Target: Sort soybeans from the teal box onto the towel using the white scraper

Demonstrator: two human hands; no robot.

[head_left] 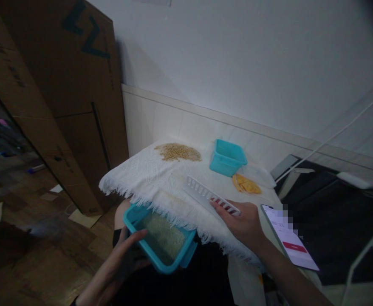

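Note:
My left hand (127,250) grips the near left side of a blue plastic container (166,268), its thumb over the rim. Pale grains that look like rice (164,233) lie inside it. The container is below the table's front edge, partly under the fringe of a white cloth (142,170). My right hand (242,221) is closed on one end of a white slotted plastic strip (202,191), tilted on edge over the cloth. A few pale grains lie on the cloth near the fringe. Farther back is a pile of yellowish beans (178,152).
Another blue container (226,159) stands at the back right, with a clear lid (259,175) and a folded yellow cloth (247,184) beside it. A phone (290,238) lies at the right edge. A tall cardboard box (78,106) stands left, and a wall rises behind.

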